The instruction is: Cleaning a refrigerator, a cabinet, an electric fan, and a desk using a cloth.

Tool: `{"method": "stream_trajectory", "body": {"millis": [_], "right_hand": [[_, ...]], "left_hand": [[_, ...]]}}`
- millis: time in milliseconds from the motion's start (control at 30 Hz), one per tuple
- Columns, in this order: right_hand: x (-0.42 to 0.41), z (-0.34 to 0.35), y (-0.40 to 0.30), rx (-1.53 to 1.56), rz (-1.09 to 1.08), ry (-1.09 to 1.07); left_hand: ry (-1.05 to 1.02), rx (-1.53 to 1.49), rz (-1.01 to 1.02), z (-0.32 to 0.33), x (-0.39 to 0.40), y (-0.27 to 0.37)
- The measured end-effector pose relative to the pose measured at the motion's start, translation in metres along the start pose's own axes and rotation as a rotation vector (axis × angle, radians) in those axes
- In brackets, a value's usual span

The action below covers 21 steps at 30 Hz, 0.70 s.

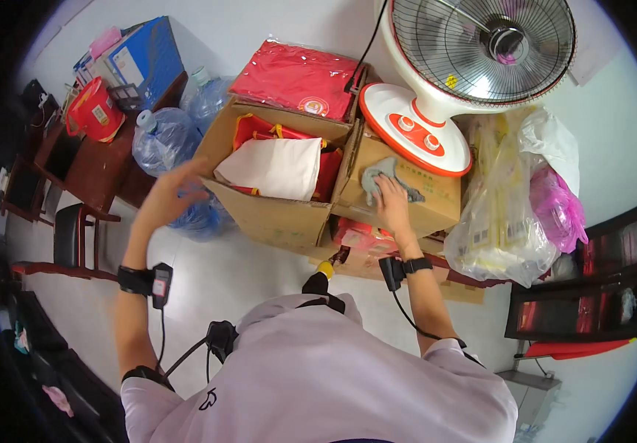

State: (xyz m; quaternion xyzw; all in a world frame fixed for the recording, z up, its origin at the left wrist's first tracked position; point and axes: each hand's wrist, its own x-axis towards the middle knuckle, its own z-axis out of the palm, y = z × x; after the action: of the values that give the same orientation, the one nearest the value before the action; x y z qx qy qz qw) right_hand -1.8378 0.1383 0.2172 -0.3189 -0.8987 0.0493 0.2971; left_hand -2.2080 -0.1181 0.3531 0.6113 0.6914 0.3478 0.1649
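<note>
My right hand [391, 204] rests on a grey-green cloth [380, 174], which lies bunched on the top of a closed cardboard box [440, 199]. The base of a white and red fan heater [451, 141] stands on the same box, just beyond the cloth. My left hand [172, 194] is raised, slightly blurred, with its fingers apart and nothing in it, near the left corner of an open cardboard box [274, 224]. Inside that open box are a white cloth or sheet [274, 166] and red fabric with yellow edging [249, 127].
A plastic-wrapped red item [296, 75] lies behind the open box. Large clear blue water bottles [166, 141] stand to the left, near a desk with a red bucket [96, 111]. Filled plastic bags [495, 221] hang or lean at the right. A black chair [69, 238] stands farther left.
</note>
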Motion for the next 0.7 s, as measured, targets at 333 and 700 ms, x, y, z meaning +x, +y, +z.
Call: {"method": "stream_trajectory", "body": {"millis": [333, 700], "right_hand": [[-0.112, 0.025, -0.1, 0.826, 0.476, -0.737], [0.002, 0.061, -0.39, 1.198, -0.115, -1.371]], "left_hand": [[-0.165, -0.423, -0.267, 0.061, -0.175, -0.041], [0.247, -0.333, -0.296, 0.027, -0.291, -0.045]]}}
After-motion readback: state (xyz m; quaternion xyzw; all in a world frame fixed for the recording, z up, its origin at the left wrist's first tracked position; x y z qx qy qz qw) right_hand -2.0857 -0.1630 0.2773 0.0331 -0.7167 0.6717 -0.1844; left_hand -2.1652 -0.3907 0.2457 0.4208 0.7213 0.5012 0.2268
